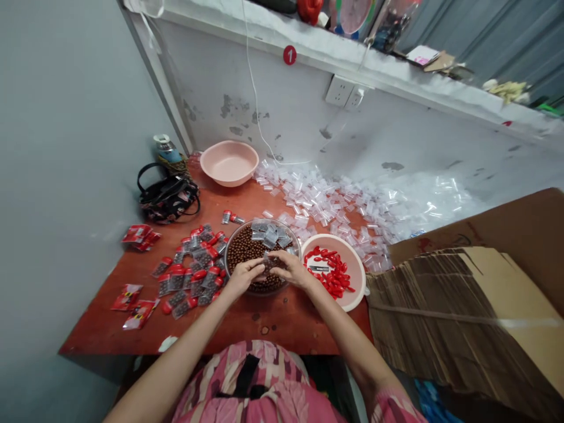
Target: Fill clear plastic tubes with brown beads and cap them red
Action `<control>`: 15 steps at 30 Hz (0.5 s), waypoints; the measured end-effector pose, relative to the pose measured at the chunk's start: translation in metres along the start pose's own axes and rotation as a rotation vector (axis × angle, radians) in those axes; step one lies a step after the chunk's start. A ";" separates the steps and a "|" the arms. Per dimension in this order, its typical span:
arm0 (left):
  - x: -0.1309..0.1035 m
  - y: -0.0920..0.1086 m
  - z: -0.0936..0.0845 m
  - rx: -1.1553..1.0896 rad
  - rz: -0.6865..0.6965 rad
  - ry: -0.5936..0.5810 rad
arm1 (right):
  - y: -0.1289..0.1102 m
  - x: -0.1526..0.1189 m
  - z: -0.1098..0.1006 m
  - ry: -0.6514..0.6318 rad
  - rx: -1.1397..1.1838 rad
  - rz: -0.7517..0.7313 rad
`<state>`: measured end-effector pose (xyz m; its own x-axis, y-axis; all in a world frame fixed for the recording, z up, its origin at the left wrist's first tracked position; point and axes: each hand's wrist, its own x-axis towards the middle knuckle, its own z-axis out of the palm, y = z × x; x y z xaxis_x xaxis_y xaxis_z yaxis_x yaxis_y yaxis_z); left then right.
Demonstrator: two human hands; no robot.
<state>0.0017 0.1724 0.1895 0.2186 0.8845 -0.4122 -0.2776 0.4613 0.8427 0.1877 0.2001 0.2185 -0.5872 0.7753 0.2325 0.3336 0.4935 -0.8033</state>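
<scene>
Over a wide bowl (pixel 240 247) of small brown balls, my two hands meet near the front rim. My left hand (pixel 247 275) is closed, thumb and fingers pinching a small clear plastic container (pixel 265 264). From the other side, my right hand (pixel 291 269) curls its fingers round the same container, which they partly hide; how full it is cannot be made out. Several clear containers (pixel 270 235) lie on the balls at the back of the bowl. Just right stands a pale pink basin (pixel 360 279) with red caps (pixel 337 276) and a small black-labelled item.
Left of the bowl lie many filled containers with red caps (pixel 198 264) and red packets (pixel 140 314). A black handbag (pixel 170 200), a pink basin (pixel 229 161) and a heap of clear containers (pixel 317 194) line the back. Flattened cardboard (pixel 432 317) stands at the right.
</scene>
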 end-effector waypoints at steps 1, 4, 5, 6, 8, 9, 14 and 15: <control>0.000 0.002 0.000 -0.001 -0.014 -0.015 | -0.002 0.001 -0.003 -0.016 -0.011 -0.005; 0.000 0.006 0.000 0.000 -0.040 -0.040 | -0.003 0.002 -0.006 -0.034 -0.019 0.023; 0.000 0.007 -0.001 0.002 -0.044 -0.042 | -0.002 0.002 -0.005 -0.035 -0.014 0.035; 0.001 0.008 -0.002 0.004 -0.046 -0.042 | -0.002 0.002 -0.004 -0.033 -0.007 0.046; 0.000 0.010 -0.004 0.009 -0.048 -0.041 | -0.001 0.003 -0.001 -0.024 0.009 0.066; 0.000 0.011 -0.005 0.011 -0.049 -0.045 | -0.001 0.003 0.001 -0.019 0.016 0.071; 0.001 0.012 -0.015 0.073 -0.072 -0.050 | 0.002 0.007 0.010 -0.045 0.002 0.042; 0.002 0.012 -0.017 0.093 -0.079 -0.043 | 0.004 0.008 0.012 -0.060 -0.009 0.048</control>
<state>-0.0174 0.1807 0.1927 0.2770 0.8409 -0.4650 -0.1708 0.5193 0.8374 0.1758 0.2038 0.2108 -0.6137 0.7730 0.1604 0.3689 0.4604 -0.8074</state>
